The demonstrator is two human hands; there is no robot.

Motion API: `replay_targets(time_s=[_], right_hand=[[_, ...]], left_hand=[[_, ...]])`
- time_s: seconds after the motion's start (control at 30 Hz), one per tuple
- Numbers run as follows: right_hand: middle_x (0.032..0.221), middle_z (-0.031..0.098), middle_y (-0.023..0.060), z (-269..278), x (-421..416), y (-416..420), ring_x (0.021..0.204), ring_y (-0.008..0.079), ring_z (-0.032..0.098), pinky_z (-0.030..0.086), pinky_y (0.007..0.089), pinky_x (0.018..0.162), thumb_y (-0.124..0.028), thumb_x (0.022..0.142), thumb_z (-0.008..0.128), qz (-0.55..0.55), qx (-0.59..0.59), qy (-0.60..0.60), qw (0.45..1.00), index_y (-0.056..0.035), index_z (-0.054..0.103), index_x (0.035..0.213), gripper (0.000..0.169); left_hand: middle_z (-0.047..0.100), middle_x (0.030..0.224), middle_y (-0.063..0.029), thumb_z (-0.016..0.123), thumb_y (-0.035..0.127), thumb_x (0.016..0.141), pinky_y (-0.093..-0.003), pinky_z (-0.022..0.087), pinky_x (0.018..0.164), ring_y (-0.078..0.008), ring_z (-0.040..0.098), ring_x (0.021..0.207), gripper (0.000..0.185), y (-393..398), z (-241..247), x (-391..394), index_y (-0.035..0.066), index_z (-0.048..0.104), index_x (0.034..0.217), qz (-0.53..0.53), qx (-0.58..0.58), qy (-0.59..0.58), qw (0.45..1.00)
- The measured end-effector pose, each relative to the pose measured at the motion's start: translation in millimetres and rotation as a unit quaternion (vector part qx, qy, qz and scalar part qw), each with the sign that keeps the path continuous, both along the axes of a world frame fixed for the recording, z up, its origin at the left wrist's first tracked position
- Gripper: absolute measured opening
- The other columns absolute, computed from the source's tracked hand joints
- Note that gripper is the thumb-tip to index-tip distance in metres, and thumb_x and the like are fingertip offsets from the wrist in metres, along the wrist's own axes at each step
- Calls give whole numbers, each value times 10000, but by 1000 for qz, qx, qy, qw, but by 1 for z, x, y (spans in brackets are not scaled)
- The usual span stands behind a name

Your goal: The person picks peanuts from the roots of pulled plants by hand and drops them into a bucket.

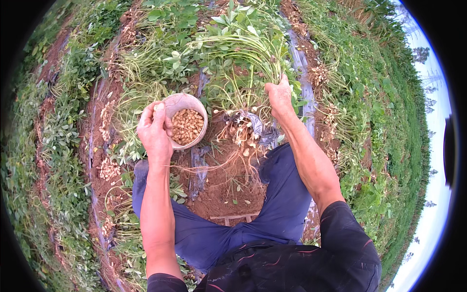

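Note:
My left hand (157, 127) is beside a pale plastic bucket (201, 109), thumb pinched to forefinger on a small pale pod (157, 107) with a thin strand. Fingers hide most of that pod. Inside the bucket lie many peanut pods (186, 126). At the right, my right hand (281, 95) grips a bunch of uprooted peanut plants by the green stems (275, 69). Their roots and attached peanut pods (246, 142) hang between my knees, with torn plastic film (257, 124) tangled among them. Leafy tops arch away to the upper left.
Uprooted peanut plants with exposed pods (109, 168) lie in a row at left, and more pods (318, 75) at right. Plastic film strips (304, 73) run along the reddish soil (233, 199). Part of a small wooden frame (233, 218) shows between my legs.

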State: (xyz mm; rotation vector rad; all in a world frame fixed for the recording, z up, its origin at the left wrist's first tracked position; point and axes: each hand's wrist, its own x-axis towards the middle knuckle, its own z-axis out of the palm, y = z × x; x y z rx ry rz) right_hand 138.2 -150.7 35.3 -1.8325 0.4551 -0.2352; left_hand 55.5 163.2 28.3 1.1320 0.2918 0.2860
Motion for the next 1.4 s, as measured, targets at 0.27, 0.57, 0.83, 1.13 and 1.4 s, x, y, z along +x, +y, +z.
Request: replay_targets(time_s=[0.27, 0.57, 0.83, 1.13, 1.4], right_hand=[[935, 629, 115, -3, -9, -3, 762, 187, 588, 487, 345, 676, 1, 725, 633, -23, 21, -15, 999, 37, 490, 1219, 516], [998, 677, 284, -30, -25, 27, 924, 418, 665, 506, 457, 859, -103, 771, 662, 58, -138, -45, 988, 64, 476, 1270, 558], [1056, 670, 337, -12, -31, 41, 1012, 476, 655, 504, 488, 899, -105, 762, 657, 96, -192, -23, 976, 57, 476, 1286, 578], [1056, 650, 347, -16, -34, 42, 1039, 484, 628, 477, 501, 929, -62, 793, 619, 127, -253, -40, 958, 77, 469, 1263, 512], [993, 643, 136, -1, -23, 13, 844, 212, 603, 495, 344, 774, 3, 739, 619, 28, 13, -1, 1000, 31, 508, 1255, 529]], left_hand=[[693, 1056, -157, 751, 122, 856, -386, 520, 925, -304, 665, 1015, 288, -20, -47, 20, 16, 718, 1122, -8, 695, -69, 716], [688, 903, -97, 800, 208, 814, -359, 534, 746, -233, 669, 812, 272, -100, -19, -2, 18, 747, 1002, -280, 441, -98, 847], [727, 887, -17, 741, 157, 874, -261, 479, 638, -78, 590, 694, 206, -101, -7, -11, 54, 764, 1051, -238, 305, -74, 919], [655, 772, -156, 653, 66, 845, -412, 562, 669, -318, 674, 727, 73, -88, -29, 2, 11, 642, 891, -30, 658, -162, 735], [743, 950, -167, 711, 35, 832, -391, 585, 760, -319, 727, 831, 245, -3, -57, 26, -16, 721, 1072, 62, 754, -36, 653]])
